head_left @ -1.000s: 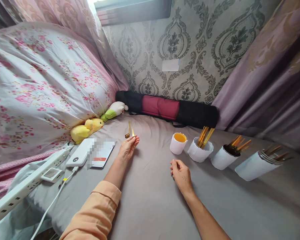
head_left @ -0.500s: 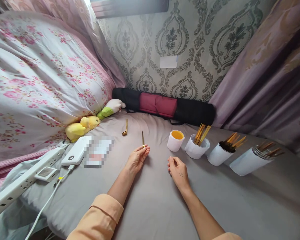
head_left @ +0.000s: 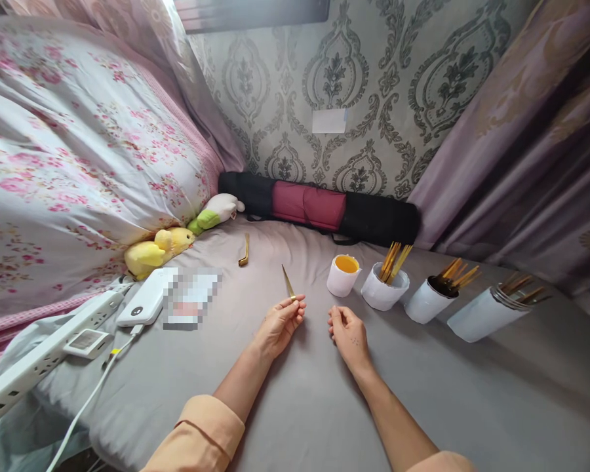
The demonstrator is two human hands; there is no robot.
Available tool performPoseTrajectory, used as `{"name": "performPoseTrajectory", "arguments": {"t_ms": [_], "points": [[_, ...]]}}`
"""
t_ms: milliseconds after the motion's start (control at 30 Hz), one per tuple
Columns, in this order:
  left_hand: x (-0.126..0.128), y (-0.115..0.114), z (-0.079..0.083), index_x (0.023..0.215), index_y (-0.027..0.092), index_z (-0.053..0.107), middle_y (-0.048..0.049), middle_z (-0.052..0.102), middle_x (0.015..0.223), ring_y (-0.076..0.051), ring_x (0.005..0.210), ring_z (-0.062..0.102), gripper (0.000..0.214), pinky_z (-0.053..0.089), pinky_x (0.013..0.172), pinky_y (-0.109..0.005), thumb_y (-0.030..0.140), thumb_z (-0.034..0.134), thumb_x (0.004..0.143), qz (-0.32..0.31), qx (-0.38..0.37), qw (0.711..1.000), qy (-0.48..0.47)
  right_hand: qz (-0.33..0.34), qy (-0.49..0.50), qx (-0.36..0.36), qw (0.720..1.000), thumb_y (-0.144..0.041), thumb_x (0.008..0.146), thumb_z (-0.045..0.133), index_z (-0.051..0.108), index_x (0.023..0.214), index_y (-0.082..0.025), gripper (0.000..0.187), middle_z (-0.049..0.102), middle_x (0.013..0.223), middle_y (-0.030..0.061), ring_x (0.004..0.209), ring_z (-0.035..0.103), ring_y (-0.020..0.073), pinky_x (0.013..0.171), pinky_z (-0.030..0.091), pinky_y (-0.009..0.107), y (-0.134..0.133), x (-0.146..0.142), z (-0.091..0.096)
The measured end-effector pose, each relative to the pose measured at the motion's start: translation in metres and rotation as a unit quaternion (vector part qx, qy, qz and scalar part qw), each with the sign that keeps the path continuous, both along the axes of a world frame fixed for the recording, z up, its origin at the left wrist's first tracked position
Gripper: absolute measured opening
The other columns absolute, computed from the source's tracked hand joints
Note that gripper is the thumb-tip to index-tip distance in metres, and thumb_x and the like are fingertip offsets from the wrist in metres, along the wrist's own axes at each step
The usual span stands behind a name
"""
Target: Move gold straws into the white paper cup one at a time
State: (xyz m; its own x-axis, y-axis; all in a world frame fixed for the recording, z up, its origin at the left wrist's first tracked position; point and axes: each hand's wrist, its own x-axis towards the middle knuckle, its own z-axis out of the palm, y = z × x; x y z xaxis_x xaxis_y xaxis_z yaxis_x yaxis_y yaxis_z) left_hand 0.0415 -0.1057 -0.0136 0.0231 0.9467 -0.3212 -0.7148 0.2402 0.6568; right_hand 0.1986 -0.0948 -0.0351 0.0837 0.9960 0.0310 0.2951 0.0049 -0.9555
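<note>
My left hand (head_left: 281,322) pinches a thin gold utensil (head_left: 288,282) by its lower end, its tip pointing up and away. My right hand (head_left: 347,331) rests on the grey bedsheet (head_left: 285,393) a little to the right, fingers loosely curled with nothing visible in them. Another gold utensil (head_left: 244,252) lies on the sheet farther back left. Ahead of my right hand stand a white cup with an orange inside (head_left: 343,275) and three white cups (head_left: 384,288) holding several gold utensils.
A floral quilt (head_left: 78,151) is piled on the left with yellow plush toys (head_left: 155,249) at its foot. A white power bank (head_left: 145,305), a phone, a power strip (head_left: 44,354) and cables lie at left. A black and red roll bag (head_left: 319,210) lines the wall.
My left hand left one gold utensil lying on the sheet and carried the other rightward, toward my right hand. The right hand barely moved. The camera shifted slightly.
</note>
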Motion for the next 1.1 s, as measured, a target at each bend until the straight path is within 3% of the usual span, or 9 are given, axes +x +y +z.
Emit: {"name": "performPoseTrajectory", "arguments": {"t_ms": [267,567,867,1100], "points": [[0.015,-0.012,0.000,0.087,0.013,0.066,-0.0037,0.058,0.070,-0.006,0.055,0.051,0.021,0.041,0.049,-0.017,0.020,0.067,0.067,-0.027,0.037,0.997,0.059,0.009,0.042,-0.024,0.999,-0.058,0.073,0.044,0.058,0.079,-0.014,0.046,0.059,0.061,0.0040,0.047,0.053,0.0117,0.039,0.041,0.020,-0.002,-0.001,0.007],[0.020,-0.023,0.004,0.095,0.012,0.062,-0.0028,0.057,0.070,-0.008,0.055,0.051,0.032,0.039,0.050,-0.020,0.033,0.061,0.070,-0.035,0.054,0.976,0.209,0.034,0.073,-0.024,0.996,-0.054,0.074,0.046,0.059,0.082,-0.013,0.044,0.060,0.068,0.0055,0.047,0.051,0.0087,0.041,0.041,0.019,-0.003,0.003,0.010],[0.014,-0.021,-0.010,0.102,0.012,0.057,-0.0042,0.057,0.077,-0.009,0.060,0.051,0.033,0.043,0.056,-0.023,0.034,0.045,0.081,-0.024,0.133,0.909,0.393,0.055,0.075,-0.017,0.996,-0.048,0.076,0.049,0.060,0.089,-0.014,0.038,0.064,0.077,0.0077,0.057,0.057,0.0118,0.047,0.045,0.021,-0.003,0.004,0.009],[0.009,-0.024,-0.017,0.105,0.016,0.056,-0.0058,0.058,0.085,-0.013,0.074,0.054,0.030,0.044,0.070,-0.028,0.029,0.037,0.086,-0.005,0.226,0.804,0.550,0.055,0.102,-0.014,0.993,-0.043,0.074,0.052,0.059,0.090,-0.014,0.034,0.065,0.079,0.0079,0.060,0.060,0.0129,0.048,0.046,0.023,-0.004,0.004,0.010]]}}
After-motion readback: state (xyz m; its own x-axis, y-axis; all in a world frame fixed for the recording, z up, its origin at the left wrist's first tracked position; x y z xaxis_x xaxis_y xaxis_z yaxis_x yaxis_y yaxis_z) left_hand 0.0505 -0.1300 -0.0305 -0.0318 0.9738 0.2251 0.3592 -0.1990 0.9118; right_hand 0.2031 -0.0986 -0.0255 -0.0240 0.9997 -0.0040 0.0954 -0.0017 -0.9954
